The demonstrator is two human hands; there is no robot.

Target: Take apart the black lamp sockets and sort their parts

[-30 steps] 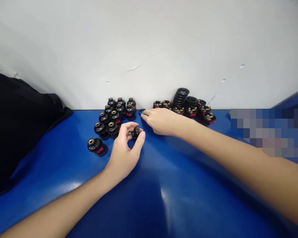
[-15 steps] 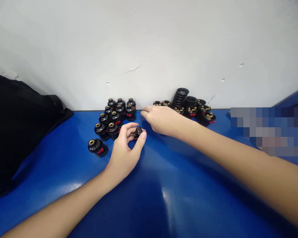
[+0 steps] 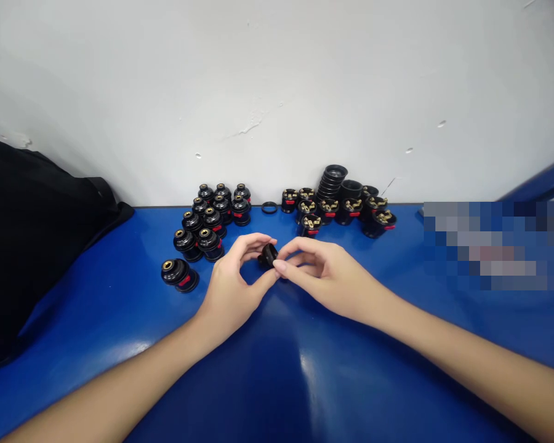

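My left hand [image 3: 235, 280] holds a small black cap-like part [image 3: 268, 255] between thumb and fingers. The fingertips of my right hand [image 3: 321, 271] are pinched at the right side of that part; whether they hold a further piece there is hidden. Left of my hands stand several assembled black sockets [image 3: 211, 243] with brass-rimmed tops and red marks. Behind my right hand are several open black socket bodies [image 3: 310, 225] with brass contacts and red marks.
A black ring [image 3: 269, 208] lies near the wall between the two groups. A stack of black threaded rings [image 3: 333, 181] stands at the back right. Black cloth [image 3: 41, 234] covers the far left of the blue table [image 3: 277, 381].
My right hand has come back from near the wall and now meets the black part at my left hand. The ring and more socket bodies are uncovered. My left hand has shifted slightly right.
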